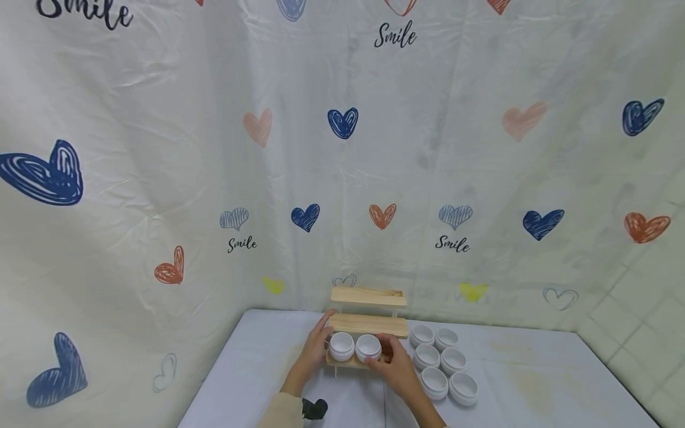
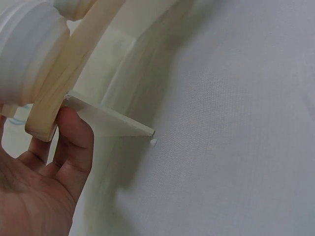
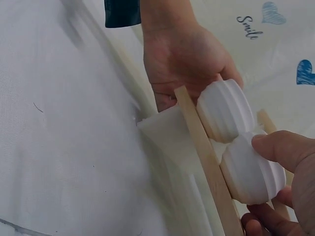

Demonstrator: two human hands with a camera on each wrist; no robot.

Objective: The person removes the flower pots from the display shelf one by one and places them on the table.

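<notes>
A three-tier wooden stand point(image 1: 368, 324) with pale translucent legs stands on the table. Two round white cups with ridged sides sit side by side on its lowest board. My left hand point(image 1: 314, 351) holds the stand's left end; in the left wrist view its fingers curl at the end of the lowest board point(image 2: 74, 73). With thumb and fingers my right hand point(image 1: 395, 365) grips the right-hand cup point(image 1: 368, 347) on that board. The left-hand cup point(image 1: 341, 346) sits close against it, near my left hand. Part of the right hand's grip is hidden behind the cup.
Several more white cups point(image 1: 453, 361) stand in two columns on the table just right of the stand. The white table point(image 1: 514, 380) extends farther right. Behind it hangs a pale cloth point(image 1: 407, 160) printed with hearts. A dark heart shape point(image 1: 314, 409) shows by the left sleeve.
</notes>
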